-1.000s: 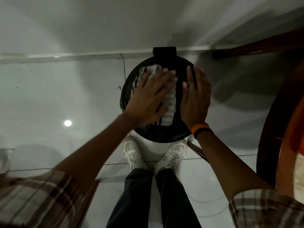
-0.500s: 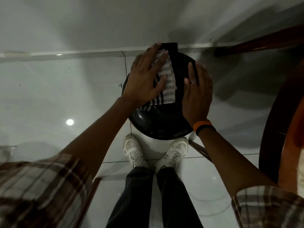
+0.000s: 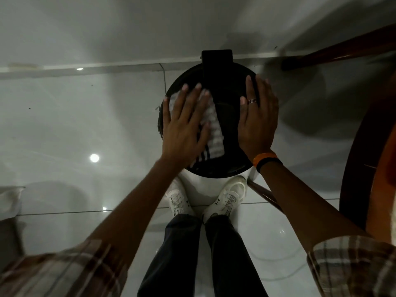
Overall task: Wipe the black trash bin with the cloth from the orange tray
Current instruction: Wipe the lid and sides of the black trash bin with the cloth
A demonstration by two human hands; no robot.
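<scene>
Bin [image 3: 227, 159] stands black on the tiled floor [image 3: 85, 125] just past my white shoes [image 3: 230, 197]. My left hand [image 3: 184, 127], fingers spread, presses the striped cloth [image 3: 214, 133] flat on its round lid; my right hand [image 3: 258, 118] lies flat and spread on the lid's right side.

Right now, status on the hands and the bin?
Left hand flat, pressing cloth on bin lid. Right hand flat on lid, steadying, holding nothing. Nothing in the way.
</scene>
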